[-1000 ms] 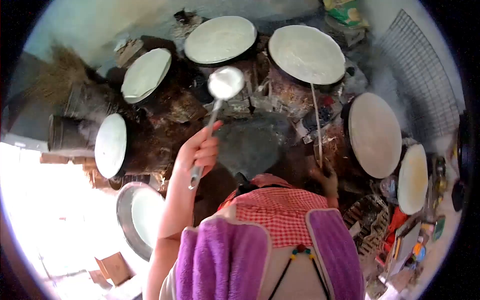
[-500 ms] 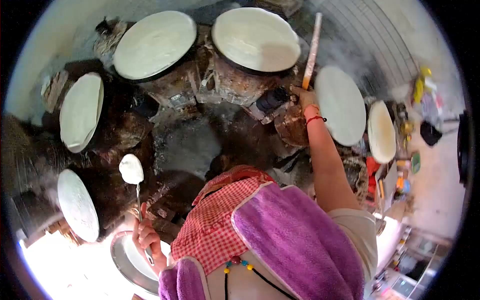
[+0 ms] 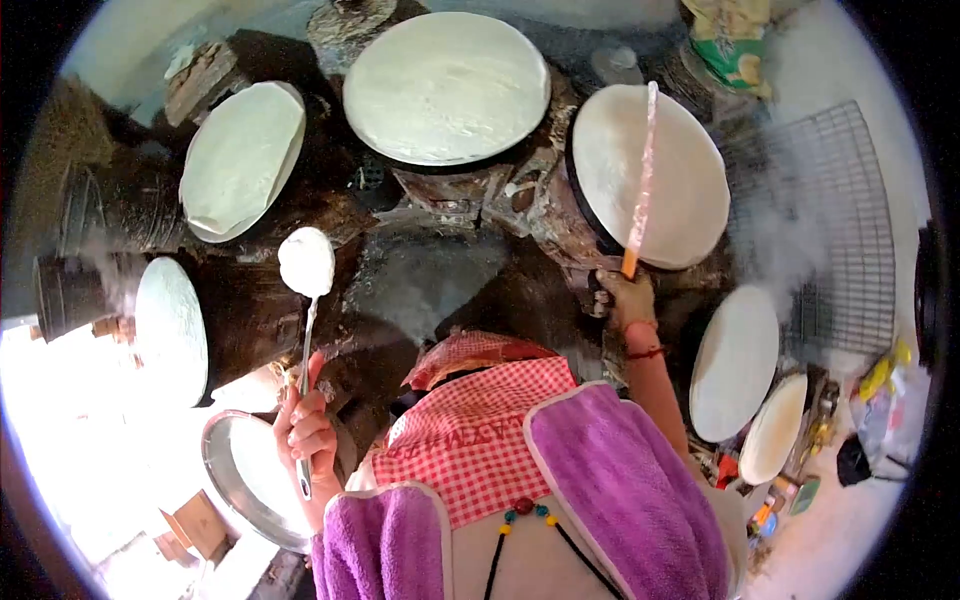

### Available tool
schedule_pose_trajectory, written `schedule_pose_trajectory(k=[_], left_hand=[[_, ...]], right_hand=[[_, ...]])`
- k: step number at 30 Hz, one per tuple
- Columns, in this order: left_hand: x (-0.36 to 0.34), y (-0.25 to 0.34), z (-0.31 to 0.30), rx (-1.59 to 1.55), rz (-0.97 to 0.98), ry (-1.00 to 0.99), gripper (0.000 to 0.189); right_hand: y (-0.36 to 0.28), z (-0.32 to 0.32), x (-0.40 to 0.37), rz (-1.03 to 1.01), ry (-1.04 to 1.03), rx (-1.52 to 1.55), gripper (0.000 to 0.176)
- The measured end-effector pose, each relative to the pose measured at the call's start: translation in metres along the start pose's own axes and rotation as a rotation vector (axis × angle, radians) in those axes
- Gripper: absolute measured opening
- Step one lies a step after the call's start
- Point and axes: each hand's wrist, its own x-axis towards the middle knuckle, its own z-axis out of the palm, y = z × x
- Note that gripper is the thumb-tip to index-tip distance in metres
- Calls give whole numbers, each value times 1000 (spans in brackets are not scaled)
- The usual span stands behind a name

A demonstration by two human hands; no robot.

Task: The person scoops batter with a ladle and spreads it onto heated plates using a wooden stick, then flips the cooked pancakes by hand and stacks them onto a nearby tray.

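Note:
My left hand (image 3: 311,432) is closed around the handle of a ladle (image 3: 307,262), whose bowl is heaped with thick white batter. That hand is beside a metal basin (image 3: 213,462) of white liquid. In my right hand (image 3: 628,298) is a long flat stick (image 3: 643,190) with an orange grip, its pale, smeared blade pointing away from me. The blade overlaps a round griddle covered by a pale pancake (image 3: 690,165). A dark knob sits right by the fingers of my right hand, at the griddle's near edge.
More pale rounds cover griddles around me: one ahead (image 3: 445,90), others at left (image 3: 243,160) and right (image 3: 735,363). A browner round (image 3: 774,430) lies far right. Steam drifts before a wire rack (image 3: 840,235). A green-and-white sack (image 3: 730,45) stands at the back; a cardboard box (image 3: 197,522) is lower left.
The view has turned left, shifting the griddles rightward. The stick, earlier between two griddles, now overlaps the pancake on one. The loaded ladle stays raised in my left hand.

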Motion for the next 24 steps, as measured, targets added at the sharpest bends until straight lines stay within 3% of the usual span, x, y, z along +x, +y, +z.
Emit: schedule_pose_trajectory(k=[2,4,5,6,7,8,9,10,12,13,14,16,18,19,20,22,23,24], left_hand=[[6,-4,2,7,33,-25,52],[7,-10,8,-40,36,-53,53],[4,-12,11,-67,57,-57,54],[-4,-13,12,-62,117,-78,54],[-11,-12,13,-85,120,-71,53],[-14,-10,14,-113,115,-61,52],[-16,-8,16,-119,120,-75,52],[-20,-2,17,-129,136,-79,51],[-19,12,6,-110,202,-48,50],[-24,21,3,-121,225,-61,50],[-29,31,1,-41,269,-26,50],[-45,50,-4,31,317,6,49],[-59,70,-8,58,358,25,49],[-72,79,-7,90,384,44,48],[-81,88,-5,81,373,38,48],[-99,106,2,269,446,68,47],[-109,117,3,294,452,78,47],[-117,123,9,231,482,81,49]], right_hand=[[30,30,49,-195,-193,38,29],[-31,90,38,-139,-202,-34,28],[-20,106,75,-378,-107,-325,21],[-65,132,47,-256,-101,-328,19],[-57,139,91,-323,-64,-592,23],[-71,152,86,-284,-201,-247,26],[-44,149,156,-299,-146,-351,25],[-63,157,149,-392,-168,-440,29],[-26,153,227,-380,-299,-347,37],[-29,157,228,-520,-24,-781,37],[-21,152,250,-469,-148,-709,43],[-24,164,224,-454,-125,-895,47],[-33,196,156,-363,-138,-1051,40],[-21,202,141,-200,-314,-613,33],[-38,239,75,-43,-396,-378,31],[-11,292,66,-132,-486,-300,33],[0,324,75,-386,-444,-545,36],[8,359,88,-374,-460,-503,45]])
